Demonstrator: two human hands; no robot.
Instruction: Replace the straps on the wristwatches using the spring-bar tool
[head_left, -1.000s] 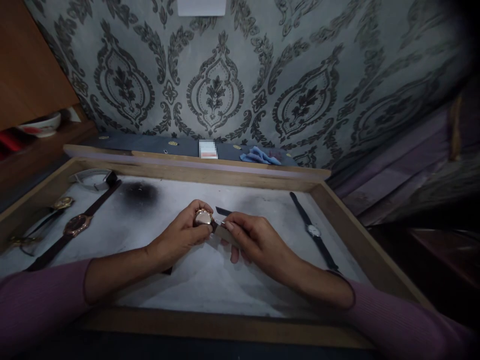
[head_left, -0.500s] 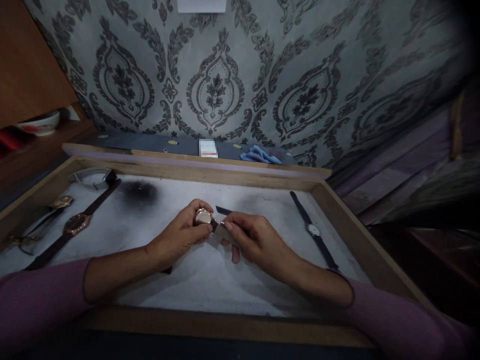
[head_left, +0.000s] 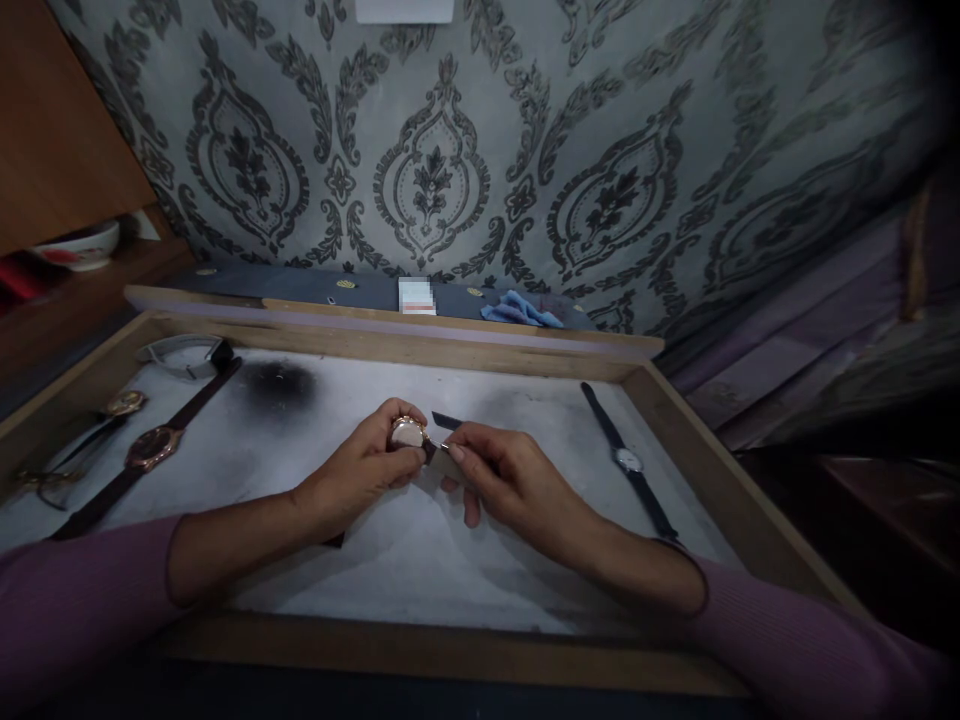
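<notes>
In the head view, my left hand (head_left: 367, 455) is closed around a gold-rimmed wristwatch (head_left: 407, 433), its shiny round back facing up. My right hand (head_left: 510, 475) pinches a thin metal tool (head_left: 443, 446) whose tip meets the watch's right edge, by a dark bit of strap. Most of the tool is hidden in the fingers, so its kind is unclear. Just beyond the right fingertips shows a dark strap piece (head_left: 445, 420); whether it is attached to the watch I cannot tell. Another dark end (head_left: 335, 541) peeks out below my left wrist.
A shallow wooden tray (head_left: 450, 345) with a white base surrounds my hands. At its left lie a brown-strapped watch (head_left: 152, 447) and several others; a black-strapped watch (head_left: 628, 460) lies at the right. Behind the rim are a blue cloth (head_left: 520, 309) and a small white box (head_left: 416, 296).
</notes>
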